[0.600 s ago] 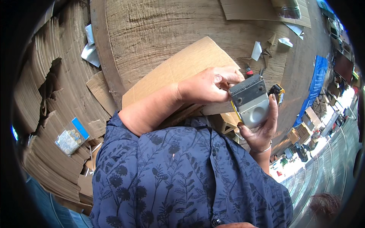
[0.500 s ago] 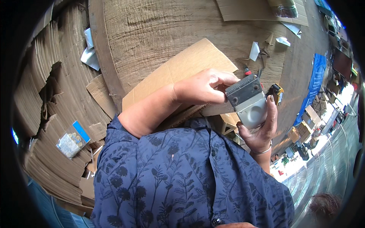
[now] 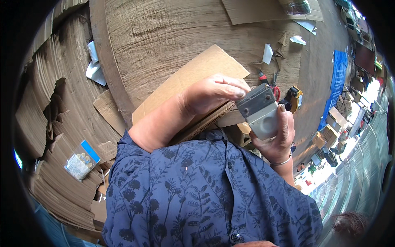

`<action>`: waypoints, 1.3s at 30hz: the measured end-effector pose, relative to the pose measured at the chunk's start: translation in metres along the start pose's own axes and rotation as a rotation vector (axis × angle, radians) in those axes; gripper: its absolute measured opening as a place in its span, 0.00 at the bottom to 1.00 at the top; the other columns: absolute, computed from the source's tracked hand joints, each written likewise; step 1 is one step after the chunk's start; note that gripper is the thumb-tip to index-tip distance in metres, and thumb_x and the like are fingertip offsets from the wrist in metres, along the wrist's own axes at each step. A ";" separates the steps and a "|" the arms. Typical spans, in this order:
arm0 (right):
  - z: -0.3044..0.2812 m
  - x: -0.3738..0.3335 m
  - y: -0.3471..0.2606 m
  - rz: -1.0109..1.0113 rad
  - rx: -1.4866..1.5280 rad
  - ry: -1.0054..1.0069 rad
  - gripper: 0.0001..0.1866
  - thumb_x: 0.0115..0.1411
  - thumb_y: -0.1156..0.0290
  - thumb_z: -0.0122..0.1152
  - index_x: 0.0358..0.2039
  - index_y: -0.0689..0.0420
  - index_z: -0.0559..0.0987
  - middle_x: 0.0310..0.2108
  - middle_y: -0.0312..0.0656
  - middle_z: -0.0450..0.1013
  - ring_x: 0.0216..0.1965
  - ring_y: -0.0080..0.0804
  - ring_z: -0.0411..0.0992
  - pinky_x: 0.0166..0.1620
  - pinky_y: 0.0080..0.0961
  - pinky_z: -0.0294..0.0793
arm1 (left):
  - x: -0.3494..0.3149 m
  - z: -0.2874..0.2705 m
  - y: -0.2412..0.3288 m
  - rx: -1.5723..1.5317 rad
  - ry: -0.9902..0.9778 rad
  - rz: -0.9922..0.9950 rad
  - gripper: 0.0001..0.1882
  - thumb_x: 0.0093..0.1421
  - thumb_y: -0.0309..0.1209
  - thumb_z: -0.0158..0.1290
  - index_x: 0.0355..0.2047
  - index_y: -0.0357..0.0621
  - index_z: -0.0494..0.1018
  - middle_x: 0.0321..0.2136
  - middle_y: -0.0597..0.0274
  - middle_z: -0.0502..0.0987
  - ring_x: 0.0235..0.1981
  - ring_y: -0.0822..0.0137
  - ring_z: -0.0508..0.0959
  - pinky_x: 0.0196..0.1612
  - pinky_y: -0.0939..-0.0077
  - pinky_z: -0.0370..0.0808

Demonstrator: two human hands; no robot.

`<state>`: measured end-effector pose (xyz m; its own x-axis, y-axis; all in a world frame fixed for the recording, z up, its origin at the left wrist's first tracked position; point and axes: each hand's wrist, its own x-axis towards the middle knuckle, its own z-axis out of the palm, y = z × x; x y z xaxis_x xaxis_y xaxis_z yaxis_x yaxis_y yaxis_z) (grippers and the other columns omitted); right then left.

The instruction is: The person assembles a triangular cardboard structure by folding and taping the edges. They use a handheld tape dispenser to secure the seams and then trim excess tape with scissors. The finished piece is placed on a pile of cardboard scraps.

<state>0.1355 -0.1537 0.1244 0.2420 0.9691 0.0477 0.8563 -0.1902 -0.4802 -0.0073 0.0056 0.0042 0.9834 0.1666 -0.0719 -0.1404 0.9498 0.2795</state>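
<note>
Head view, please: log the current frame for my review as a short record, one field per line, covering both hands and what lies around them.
Right hand: holds a grey metal tool between thumb and fingers
Left hand: fingers extended toward the grey metal tool; contact unclear
Under left forearm: brown cardboard
Surface: wooden, with visible grain
Beyond the tool: red-handled scissors, yellow-and-black object, white scrap
Far left: layered cardboard, clear packet with blue strip

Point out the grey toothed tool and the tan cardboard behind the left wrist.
Grey toothed tool (image 3: pixel 259 114), head view: pale body, just below its dark plate.
Tan cardboard (image 3: pixel 197 68), head view: broad upper face.
</note>
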 end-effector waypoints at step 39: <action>0.023 -0.031 0.029 0.296 0.059 -0.078 0.42 0.39 0.67 0.68 0.61 0.46 0.70 0.35 0.44 0.70 0.33 0.42 0.74 0.39 0.35 0.77 | 0.043 -0.114 -0.032 1.458 0.988 0.077 0.24 0.54 0.40 0.64 0.52 0.52 0.77 0.46 0.56 0.78 0.47 0.58 0.78 0.53 0.67 0.74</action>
<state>0.1423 -0.1860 0.0892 0.4390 0.8825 -0.1686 0.7250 -0.4588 -0.5136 0.0264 0.0126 -0.1172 0.4715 0.8032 -0.3642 0.5715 0.0362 0.8198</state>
